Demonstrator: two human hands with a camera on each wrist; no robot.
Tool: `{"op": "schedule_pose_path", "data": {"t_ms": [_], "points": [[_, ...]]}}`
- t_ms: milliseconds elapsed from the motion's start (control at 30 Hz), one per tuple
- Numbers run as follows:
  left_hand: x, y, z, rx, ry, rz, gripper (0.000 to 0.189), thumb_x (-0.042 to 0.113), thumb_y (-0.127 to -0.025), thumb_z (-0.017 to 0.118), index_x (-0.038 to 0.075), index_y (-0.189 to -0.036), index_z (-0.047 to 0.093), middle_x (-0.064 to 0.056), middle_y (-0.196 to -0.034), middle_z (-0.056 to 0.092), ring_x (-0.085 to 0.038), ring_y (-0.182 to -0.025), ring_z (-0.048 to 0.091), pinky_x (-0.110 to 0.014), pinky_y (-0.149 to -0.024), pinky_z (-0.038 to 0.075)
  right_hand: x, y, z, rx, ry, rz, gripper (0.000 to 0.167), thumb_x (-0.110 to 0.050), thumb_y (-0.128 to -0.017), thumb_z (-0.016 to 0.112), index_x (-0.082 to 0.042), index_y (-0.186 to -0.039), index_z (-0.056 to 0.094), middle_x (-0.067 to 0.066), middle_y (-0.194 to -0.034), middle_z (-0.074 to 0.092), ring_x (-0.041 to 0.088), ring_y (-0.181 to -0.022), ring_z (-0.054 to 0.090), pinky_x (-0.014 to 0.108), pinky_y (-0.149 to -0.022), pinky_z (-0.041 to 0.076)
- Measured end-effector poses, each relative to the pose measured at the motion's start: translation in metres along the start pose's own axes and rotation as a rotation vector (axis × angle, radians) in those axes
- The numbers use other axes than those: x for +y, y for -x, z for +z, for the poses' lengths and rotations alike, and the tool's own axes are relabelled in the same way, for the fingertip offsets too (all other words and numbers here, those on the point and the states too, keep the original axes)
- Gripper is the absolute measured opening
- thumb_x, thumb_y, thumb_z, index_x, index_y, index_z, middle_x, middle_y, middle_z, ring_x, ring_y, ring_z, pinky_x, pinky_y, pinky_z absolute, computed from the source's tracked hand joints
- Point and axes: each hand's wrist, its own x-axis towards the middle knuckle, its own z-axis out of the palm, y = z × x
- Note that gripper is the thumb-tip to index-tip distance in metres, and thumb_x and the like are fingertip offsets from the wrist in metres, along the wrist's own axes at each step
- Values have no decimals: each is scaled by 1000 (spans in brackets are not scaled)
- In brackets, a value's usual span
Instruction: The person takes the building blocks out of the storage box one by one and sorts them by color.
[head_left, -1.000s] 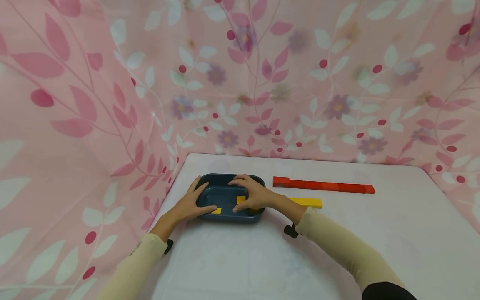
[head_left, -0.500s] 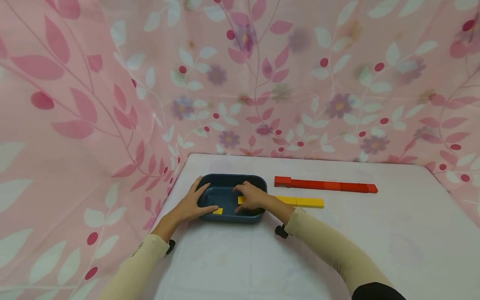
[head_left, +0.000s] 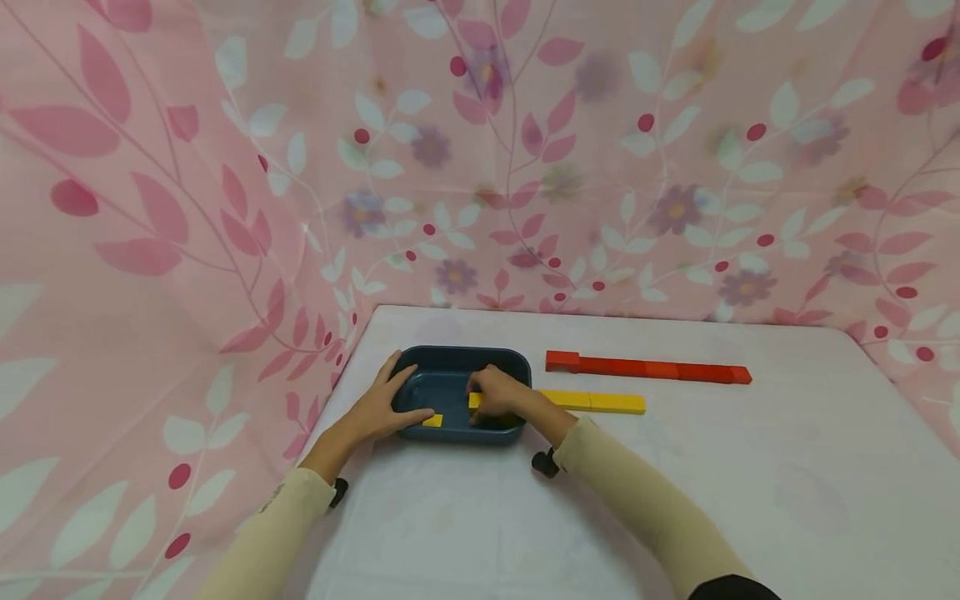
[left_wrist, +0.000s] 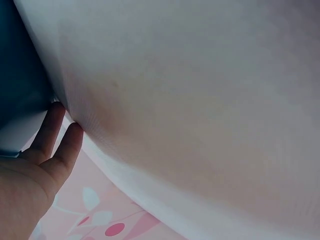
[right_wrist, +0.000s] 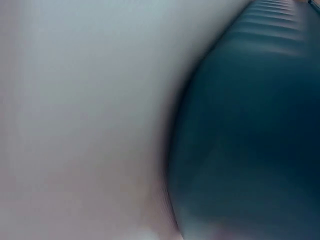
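Observation:
A dark blue plastic tub (head_left: 442, 390) stands on the table's left part. My left hand (head_left: 377, 408) grips its left end, thumb over the front rim. In the left wrist view, two fingers (left_wrist: 67, 147) reach down beside the tub wall at the tabletop. My right hand (head_left: 497, 395) reaches into the tub's right half, with its fingers curled about a yellow block (head_left: 475, 402) that is partly covered by the hand. Another yellow block (head_left: 432, 421) lies inside near the left thumb. The right wrist view shows mainly the tub's outer wall (right_wrist: 240, 125), without the fingertips.
Right of the tub, a row of yellow blocks (head_left: 600, 402) lies on the white-covered table (head_left: 465, 517). Behind it runs a longer row of red blocks (head_left: 645, 367), its left end raised. A pink floral curtain (head_left: 637, 167) encloses the back and left.
My right hand has drawn lower into the tub, and its fingers have closed in around the yellow block. More of the yellow row shows past the wrist. The left hand keeps its hold.

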Motion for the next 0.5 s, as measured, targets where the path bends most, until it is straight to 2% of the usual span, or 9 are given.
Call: {"op": "schedule_pose_path", "data": {"t_ms": [100,200,500], "points": [[0,0,1,3,0,8,102,71,-76,69,22,-157,30,-6,-168,-1,-42,-146,27,-68,-108,35,1,-3,4,17,-33,-41,38,-24,-72,89,-5,-102,73,2,-90,68,14,-82,55,25,-76,52],[0,0,3,-4,0,21,102,71,-77,68,20,-157,29,-8,-168,-1,-43,-146,28,-68,-108,35,3,-3,7,27,-48,-68,35,-25,-75,87,-6,-101,73,1,-89,68,12,-76,56,22,-70,50],[-1,1,0,6,-13,14,101,72,-76,68,21,-156,31,-6,-168,0,-42,-146,28,-67,-109,35,-1,-3,7,69,-150,-111,38,-30,-83,81,-12,-113,68,3,-110,67,16,-90,56,28,-83,51]]}}
